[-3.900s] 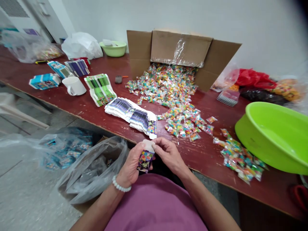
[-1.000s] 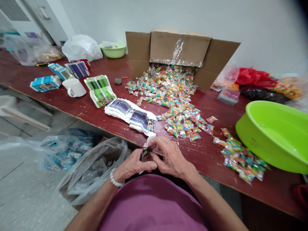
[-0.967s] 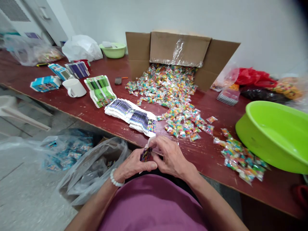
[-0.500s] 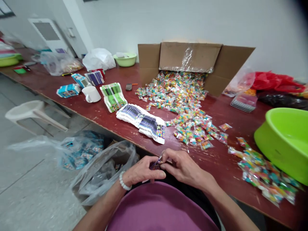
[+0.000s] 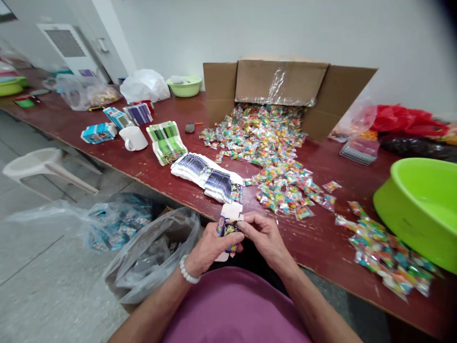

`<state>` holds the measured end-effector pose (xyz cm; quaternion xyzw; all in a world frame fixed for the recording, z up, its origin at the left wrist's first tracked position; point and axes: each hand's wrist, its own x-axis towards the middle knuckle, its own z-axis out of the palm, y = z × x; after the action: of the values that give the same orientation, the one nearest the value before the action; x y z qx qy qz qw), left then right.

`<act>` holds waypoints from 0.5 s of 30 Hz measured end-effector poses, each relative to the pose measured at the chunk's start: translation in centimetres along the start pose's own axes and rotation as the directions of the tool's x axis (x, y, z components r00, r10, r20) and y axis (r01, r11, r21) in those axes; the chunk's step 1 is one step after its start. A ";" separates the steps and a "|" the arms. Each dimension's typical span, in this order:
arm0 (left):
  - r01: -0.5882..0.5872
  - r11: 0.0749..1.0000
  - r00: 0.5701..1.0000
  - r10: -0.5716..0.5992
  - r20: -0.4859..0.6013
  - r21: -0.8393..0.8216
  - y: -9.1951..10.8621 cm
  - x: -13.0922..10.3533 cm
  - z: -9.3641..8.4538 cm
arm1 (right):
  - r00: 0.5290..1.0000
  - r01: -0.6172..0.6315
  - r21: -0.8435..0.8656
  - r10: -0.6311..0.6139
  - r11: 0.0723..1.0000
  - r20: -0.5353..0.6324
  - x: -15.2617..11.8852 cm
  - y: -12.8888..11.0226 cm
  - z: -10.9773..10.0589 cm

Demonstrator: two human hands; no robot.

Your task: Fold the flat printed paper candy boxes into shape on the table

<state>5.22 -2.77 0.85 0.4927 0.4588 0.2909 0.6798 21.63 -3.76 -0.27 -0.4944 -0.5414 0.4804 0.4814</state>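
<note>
My left hand (image 5: pixel 217 241), with a white bead bracelet at the wrist, is closed round a small purple printed carton (image 5: pixel 228 228). White flaps stick out at the carton's top and bottom. The fingertips of my right hand (image 5: pixel 262 233) pinch its upper right edge. Just beyond lies a fanned stack of flat purple cartons (image 5: pixel 217 183) at the table's near edge. A pile of small clear candy packets (image 5: pixel 271 143) spills from an open cardboard box (image 5: pixel 282 83).
Green flat cartons (image 5: pixel 166 143) and a white mug (image 5: pixel 133 138) stand left. On the right, a large green basin (image 5: pixel 410 205) sits behind more candy packets (image 5: pixel 392 252). Below the table edge are a plastic-lined box (image 5: pixel 153 259) and a white stool (image 5: pixel 46 166).
The carton, mostly hidden between my hands before, now shows its printed face and a raised top flap. My left hand has turned and my right fingers have shifted along the edge.
</note>
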 end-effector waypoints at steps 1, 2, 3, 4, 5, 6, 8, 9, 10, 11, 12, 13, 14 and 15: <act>-0.032 0.999 0.999 0.032 -0.005 0.026 0.0 0.1 0.0 | 1.000 -0.013 0.008 0.014 1.000 -0.008 0.1 -0.1 -0.1; -0.071 0.996 0.997 0.071 -0.012 0.055 0.0 0.1 -0.1 | 0.999 -0.015 -0.011 0.014 1.000 -0.044 0.1 -0.2 -0.3; -0.110 0.991 0.993 0.113 -0.026 0.074 -0.1 0.1 -0.1 | 0.996 -0.011 -0.049 0.007 0.999 -0.085 0.1 -0.4 -0.6; -0.147 0.986 0.987 0.151 -0.049 0.082 -0.3 0.0 -0.2 | 0.993 -0.008 -0.091 -0.002 0.996 -0.115 0.2 -0.5 -0.7; -0.177 0.981 0.980 0.184 -0.076 0.085 -0.5 0.0 -0.2 | 0.992 -0.012 -0.123 -0.004 0.992 -0.129 0.2 -0.5 -0.9; -0.203 0.976 0.972 0.211 -0.107 0.083 -0.7 -0.1 -0.1 | 0.991 -0.017 -0.137 -0.001 0.990 -0.132 0.1 -0.6 -0.9; -0.254 0.964 0.946 0.264 -0.185 0.080 -1.2 -0.3 0.1 | 0.990 -0.011 -0.100 -0.004 0.995 -0.143 0.1 -0.5 -0.5; -0.279 0.957 0.930 0.291 -0.226 0.083 -1.4 -0.4 0.3 | 0.988 0.001 -0.049 -0.008 0.999 -0.154 0.0 -0.4 -0.2; -0.304 0.949 0.913 0.316 -0.258 0.086 -1.6 -0.5 0.5 | 0.986 0.015 0.018 -0.012 1.000 -0.166 0.0 -0.3 0.2; -0.322 0.943 0.900 0.333 -0.279 0.088 -1.6 -0.6 0.7 | 0.984 0.032 0.088 -0.017 0.996 -0.175 0.0 -0.2 0.5; -0.332 0.939 0.893 0.345 -0.289 0.093 -1.7 -0.6 0.8 | 0.983 0.052 0.147 -0.025 0.988 -0.182 -0.1 -0.1 0.8; -0.334 0.937 0.893 0.349 -0.285 0.101 -1.6 -0.7 0.9 | 0.982 0.070 0.185 -0.036 0.980 -0.186 -0.1 0.1 1.0; -0.328 0.939 0.900 0.344 -0.268 0.105 -1.5 -0.7 0.8 | 0.981 0.084 0.203 -0.045 0.976 -0.188 -0.1 0.2 1.1; -0.314 0.944 0.913 0.329 -0.239 0.102 -1.4 -0.7 0.6 | 0.982 0.085 0.207 -0.047 0.975 -0.185 -0.1 0.3 1.1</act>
<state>5.42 -4.13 -0.10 0.5407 0.4631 0.4450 0.5433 20.59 -3.93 -0.65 -0.4624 -0.4572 0.4732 0.5943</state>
